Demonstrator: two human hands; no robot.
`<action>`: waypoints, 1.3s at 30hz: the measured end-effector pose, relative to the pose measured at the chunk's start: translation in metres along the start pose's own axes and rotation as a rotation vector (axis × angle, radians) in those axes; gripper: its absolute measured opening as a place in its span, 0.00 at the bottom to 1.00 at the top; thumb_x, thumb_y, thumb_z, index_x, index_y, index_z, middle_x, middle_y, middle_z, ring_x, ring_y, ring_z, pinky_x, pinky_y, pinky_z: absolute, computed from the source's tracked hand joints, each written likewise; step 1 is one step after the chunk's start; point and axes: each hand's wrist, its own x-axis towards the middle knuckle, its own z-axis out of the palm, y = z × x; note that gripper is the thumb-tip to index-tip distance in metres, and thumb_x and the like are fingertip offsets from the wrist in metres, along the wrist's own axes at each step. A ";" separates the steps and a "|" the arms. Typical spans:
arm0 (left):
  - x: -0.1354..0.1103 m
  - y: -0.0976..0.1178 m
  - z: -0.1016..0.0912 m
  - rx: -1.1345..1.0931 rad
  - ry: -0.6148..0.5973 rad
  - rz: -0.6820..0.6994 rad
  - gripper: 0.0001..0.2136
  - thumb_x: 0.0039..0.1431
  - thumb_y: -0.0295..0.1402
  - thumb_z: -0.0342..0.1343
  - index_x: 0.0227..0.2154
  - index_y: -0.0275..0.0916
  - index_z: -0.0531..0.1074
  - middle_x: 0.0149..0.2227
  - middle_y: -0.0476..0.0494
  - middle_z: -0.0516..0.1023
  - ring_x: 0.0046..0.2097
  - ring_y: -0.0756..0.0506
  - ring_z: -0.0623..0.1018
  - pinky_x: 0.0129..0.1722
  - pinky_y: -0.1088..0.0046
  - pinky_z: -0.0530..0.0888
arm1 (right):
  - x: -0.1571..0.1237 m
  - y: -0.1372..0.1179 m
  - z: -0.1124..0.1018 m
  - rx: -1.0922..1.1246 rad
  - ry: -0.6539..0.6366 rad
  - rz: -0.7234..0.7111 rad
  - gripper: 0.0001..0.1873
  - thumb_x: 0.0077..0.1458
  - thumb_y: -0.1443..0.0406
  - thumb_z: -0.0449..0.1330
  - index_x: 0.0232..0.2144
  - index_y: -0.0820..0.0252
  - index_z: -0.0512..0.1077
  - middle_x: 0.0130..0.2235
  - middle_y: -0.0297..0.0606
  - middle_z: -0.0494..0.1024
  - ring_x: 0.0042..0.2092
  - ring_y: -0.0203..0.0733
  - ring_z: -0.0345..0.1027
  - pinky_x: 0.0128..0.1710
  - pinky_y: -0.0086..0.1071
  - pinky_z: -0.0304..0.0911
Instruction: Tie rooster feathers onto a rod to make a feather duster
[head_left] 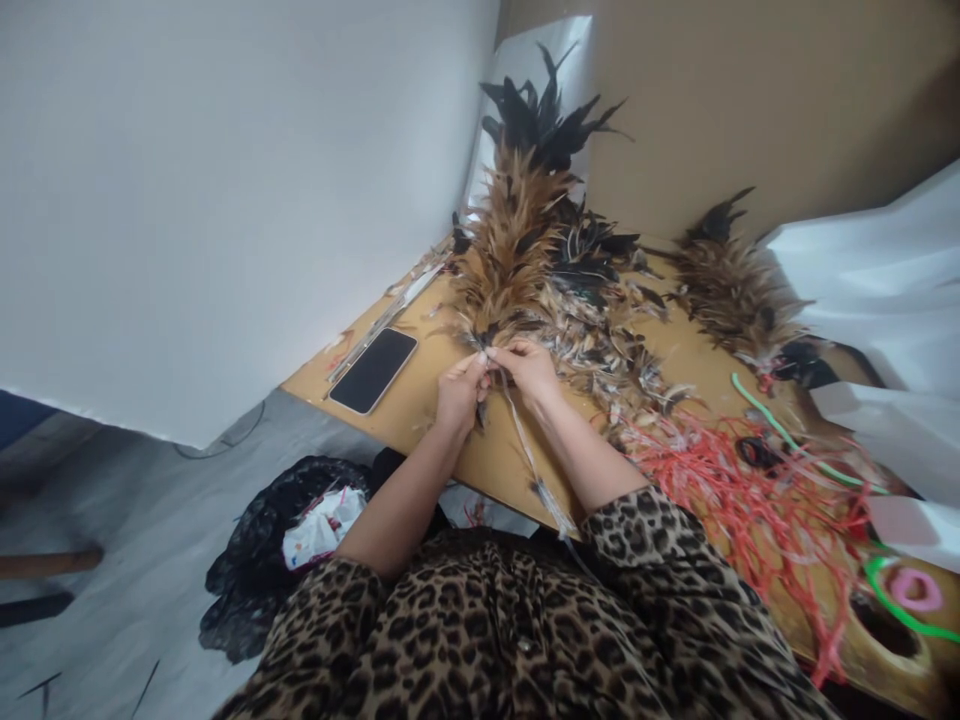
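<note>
A long feather duster point(514, 235), brown with black feathers at its far end, lies on the table with its narrow base toward me. My left hand point(459, 392) is closed in a pinch around that base. Close against it, my right hand point(531, 370) pinches the same spot, thumb and forefinger together. From between the hands a thin whitish string point(525, 440) runs down over the table edge toward my lap. Dark feather tips stick out below my left fingers. My fingertips hide exactly where string and feathers meet.
Loose feathers point(600, 345) are heaped right of the duster. A phone point(373, 371) lies left. Farther right are another feather duster point(739, 290) and tangled red strings point(742, 510). A black plastic bag point(255, 545) sits on the floor; a white panel point(225, 200) stands left.
</note>
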 end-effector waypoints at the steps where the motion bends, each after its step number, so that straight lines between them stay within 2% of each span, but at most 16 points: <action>1: 0.000 0.000 0.000 -0.010 -0.006 -0.012 0.16 0.41 0.43 0.64 0.27 0.33 0.74 0.26 0.48 0.73 0.19 0.58 0.62 0.15 0.81 0.52 | 0.001 0.002 -0.001 0.027 -0.009 0.014 0.21 0.29 0.56 0.71 0.17 0.60 0.65 0.19 0.29 0.71 0.22 0.32 0.64 0.26 0.27 0.60; 8: -0.001 0.002 -0.001 -0.044 -0.072 -0.080 0.16 0.39 0.41 0.66 0.24 0.33 0.71 0.23 0.50 0.69 0.19 0.58 0.61 0.14 0.82 0.50 | 0.004 -0.001 -0.014 0.145 -0.218 0.199 0.25 0.28 0.59 0.73 0.27 0.60 0.66 0.21 0.29 0.73 0.24 0.34 0.68 0.26 0.28 0.65; 11: -0.004 0.002 0.000 -0.045 -0.094 -0.108 0.16 0.37 0.41 0.67 0.24 0.33 0.71 0.24 0.51 0.68 0.20 0.59 0.61 0.14 0.83 0.50 | 0.001 -0.004 -0.019 0.158 -0.212 0.265 0.28 0.28 0.61 0.74 0.31 0.59 0.65 0.23 0.29 0.75 0.25 0.35 0.69 0.29 0.29 0.67; 13: -0.005 0.002 0.001 -0.024 -0.105 -0.101 0.16 0.38 0.41 0.66 0.24 0.34 0.70 0.23 0.52 0.66 0.19 0.59 0.60 0.14 0.83 0.50 | -0.003 -0.006 -0.021 0.161 -0.192 0.324 0.27 0.31 0.61 0.74 0.32 0.58 0.65 0.25 0.30 0.75 0.26 0.34 0.70 0.31 0.30 0.69; 16: -0.007 0.004 0.003 0.020 -0.115 -0.069 0.16 0.40 0.42 0.65 0.23 0.34 0.69 0.21 0.52 0.65 0.19 0.59 0.59 0.14 0.83 0.50 | -0.010 -0.013 -0.025 0.142 -0.243 0.442 0.21 0.38 0.57 0.71 0.32 0.60 0.67 0.26 0.33 0.76 0.27 0.33 0.70 0.29 0.30 0.69; 18: -0.009 0.007 0.004 0.043 -0.121 -0.051 0.16 0.41 0.42 0.65 0.23 0.34 0.69 0.20 0.52 0.65 0.18 0.59 0.58 0.14 0.83 0.49 | -0.016 -0.022 -0.031 0.093 -0.304 0.490 0.20 0.42 0.55 0.69 0.30 0.62 0.69 0.26 0.35 0.76 0.24 0.31 0.67 0.22 0.25 0.65; 21: -0.011 0.012 0.006 0.085 -0.135 -0.034 0.16 0.42 0.43 0.64 0.22 0.34 0.69 0.19 0.53 0.64 0.18 0.58 0.57 0.15 0.82 0.48 | -0.023 -0.037 -0.044 -0.049 -0.439 0.503 0.19 0.41 0.55 0.69 0.28 0.65 0.72 0.20 0.31 0.70 0.16 0.24 0.52 0.12 0.20 0.44; 23: -0.014 0.015 0.006 0.122 -0.135 -0.028 0.16 0.43 0.43 0.64 0.21 0.34 0.69 0.18 0.53 0.63 0.18 0.58 0.57 0.15 0.82 0.48 | -0.026 -0.046 -0.053 -0.159 -0.468 0.460 0.18 0.39 0.56 0.69 0.27 0.66 0.74 0.14 0.25 0.61 0.14 0.23 0.42 0.12 0.21 0.35; 25: -0.016 0.015 0.007 0.181 -0.134 -0.022 0.15 0.44 0.43 0.63 0.20 0.34 0.69 0.17 0.53 0.63 0.18 0.58 0.56 0.15 0.81 0.48 | -0.027 -0.051 -0.058 -0.253 -0.393 0.363 0.16 0.40 0.57 0.67 0.26 0.65 0.75 0.12 0.23 0.57 0.15 0.24 0.41 0.14 0.22 0.36; 27: -0.018 0.012 0.008 0.267 -0.139 0.013 0.14 0.46 0.42 0.62 0.20 0.34 0.71 0.16 0.53 0.63 0.18 0.57 0.56 0.17 0.81 0.51 | -0.029 -0.054 -0.058 -0.334 -0.316 0.191 0.13 0.42 0.58 0.64 0.23 0.64 0.76 0.14 0.27 0.63 0.16 0.26 0.48 0.17 0.24 0.46; 29: -0.019 0.009 0.010 0.348 -0.150 0.104 0.12 0.47 0.40 0.61 0.21 0.34 0.73 0.17 0.51 0.65 0.19 0.55 0.60 0.19 0.80 0.56 | -0.030 -0.057 -0.055 -0.455 -0.309 -0.012 0.10 0.44 0.61 0.61 0.21 0.63 0.76 0.19 0.33 0.72 0.21 0.30 0.58 0.24 0.26 0.55; 32: -0.021 0.007 0.011 0.478 -0.173 0.309 0.08 0.49 0.37 0.60 0.25 0.36 0.77 0.22 0.47 0.72 0.26 0.51 0.68 0.27 0.77 0.64 | -0.034 -0.065 -0.048 -0.729 -0.349 -0.240 0.10 0.47 0.64 0.57 0.21 0.62 0.76 0.23 0.34 0.75 0.26 0.33 0.63 0.29 0.26 0.56; 34: -0.022 0.010 0.012 0.627 -0.205 0.443 0.07 0.52 0.35 0.57 0.27 0.38 0.78 0.26 0.45 0.75 0.30 0.48 0.71 0.33 0.74 0.67 | -0.036 -0.076 -0.043 -0.934 -0.352 -0.298 0.10 0.47 0.66 0.56 0.20 0.63 0.76 0.21 0.33 0.73 0.25 0.33 0.62 0.27 0.26 0.54; 36: -0.024 0.015 0.013 0.798 -0.242 0.550 0.07 0.54 0.33 0.55 0.31 0.39 0.78 0.28 0.43 0.76 0.32 0.46 0.72 0.36 0.72 0.68 | -0.037 -0.091 -0.039 -1.099 -0.360 -0.288 0.09 0.45 0.67 0.57 0.18 0.62 0.75 0.19 0.33 0.71 0.24 0.32 0.60 0.25 0.27 0.51; 39: -0.028 0.019 0.014 1.029 -0.308 0.622 0.09 0.56 0.32 0.53 0.35 0.40 0.77 0.29 0.41 0.76 0.33 0.45 0.73 0.38 0.70 0.68 | -0.032 -0.115 -0.034 -1.270 -0.442 -0.246 0.07 0.41 0.70 0.60 0.16 0.61 0.75 0.17 0.34 0.70 0.24 0.34 0.61 0.26 0.29 0.51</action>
